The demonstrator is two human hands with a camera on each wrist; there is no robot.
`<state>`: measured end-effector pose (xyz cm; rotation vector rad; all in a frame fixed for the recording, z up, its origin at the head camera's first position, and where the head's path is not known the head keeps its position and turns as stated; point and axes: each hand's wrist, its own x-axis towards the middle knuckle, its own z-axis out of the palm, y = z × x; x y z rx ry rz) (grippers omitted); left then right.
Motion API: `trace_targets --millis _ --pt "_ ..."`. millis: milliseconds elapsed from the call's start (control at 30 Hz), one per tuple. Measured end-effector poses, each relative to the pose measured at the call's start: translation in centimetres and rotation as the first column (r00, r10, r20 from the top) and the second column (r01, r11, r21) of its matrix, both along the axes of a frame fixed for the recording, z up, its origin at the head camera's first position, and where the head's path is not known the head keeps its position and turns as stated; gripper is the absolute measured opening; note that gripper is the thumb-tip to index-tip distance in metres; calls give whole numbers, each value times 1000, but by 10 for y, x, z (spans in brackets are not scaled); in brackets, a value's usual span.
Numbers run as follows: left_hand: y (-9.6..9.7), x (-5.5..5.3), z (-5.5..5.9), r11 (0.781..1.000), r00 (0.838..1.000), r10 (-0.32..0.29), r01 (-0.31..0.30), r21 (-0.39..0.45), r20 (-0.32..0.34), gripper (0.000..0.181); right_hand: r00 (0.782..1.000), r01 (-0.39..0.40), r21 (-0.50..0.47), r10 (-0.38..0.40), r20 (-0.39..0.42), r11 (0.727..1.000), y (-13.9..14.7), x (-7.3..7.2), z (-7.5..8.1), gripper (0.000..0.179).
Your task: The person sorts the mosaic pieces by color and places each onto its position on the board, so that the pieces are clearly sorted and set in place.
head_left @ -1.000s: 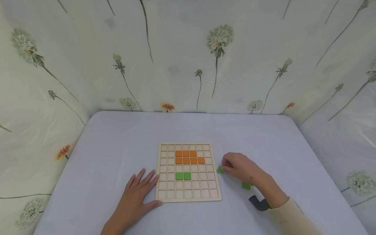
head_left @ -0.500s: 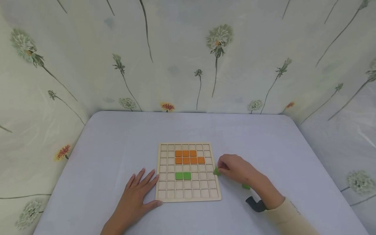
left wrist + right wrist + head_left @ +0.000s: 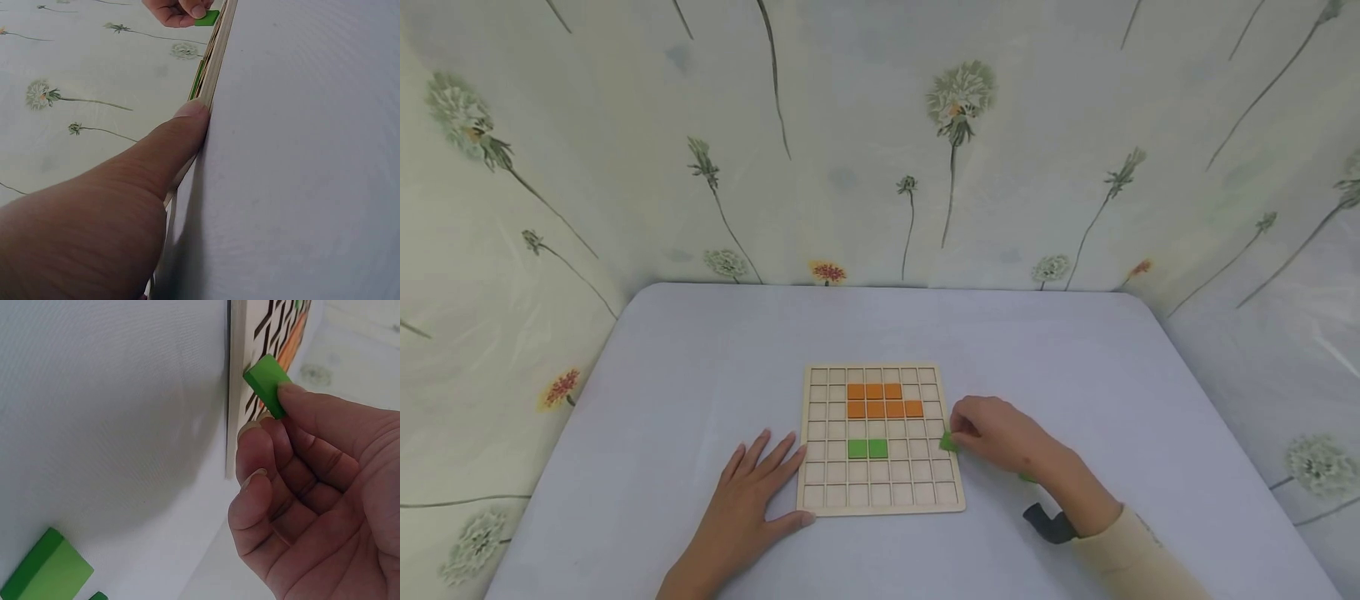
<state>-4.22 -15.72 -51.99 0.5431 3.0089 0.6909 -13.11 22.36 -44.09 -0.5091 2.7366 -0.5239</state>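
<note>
A square wooden grid board (image 3: 880, 510) lies on the table, with orange tiles (image 3: 876, 409) in two rows and two green tiles (image 3: 868, 449) lower down. My left hand (image 3: 741, 500) rests with spread fingers at the board's left edge; in the left wrist view its thumb (image 3: 190, 112) touches the rim. Between thumb and fingers, my right hand (image 3: 1000, 433) pinches a green square tile (image 3: 267, 382) above the board's right edge. The held tile is tilted, and its near corner is covered by the thumb in the right wrist view.
Loose green tiles (image 3: 53, 572) lie on the white table (image 3: 722, 350) right of the board, mostly hidden under the right forearm in the head view. A dark strap (image 3: 1049, 525) hangs at the right wrist. A flower-printed cloth (image 3: 850, 167) stands behind the table.
My right hand has moved left with the green tile, from beside the board to over its right edge. The left hand and the tiles on the board have stayed put.
</note>
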Motion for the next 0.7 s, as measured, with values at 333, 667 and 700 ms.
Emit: trace_targets --millis 333,667,700 --pt "0 0 -2 1000 1000 2 -2 3 -14 91 1000 -23 -5 23 4 1000 -6 3 2 15" --pt "0 -1 1 1000 1000 3 -3 -1 27 91 998 -62 -6 62 1 998 -16 5 1 16" --pt "0 -1 2 1000 1000 3 -3 -2 30 91 998 -68 -7 68 2 998 -17 5 1 16"
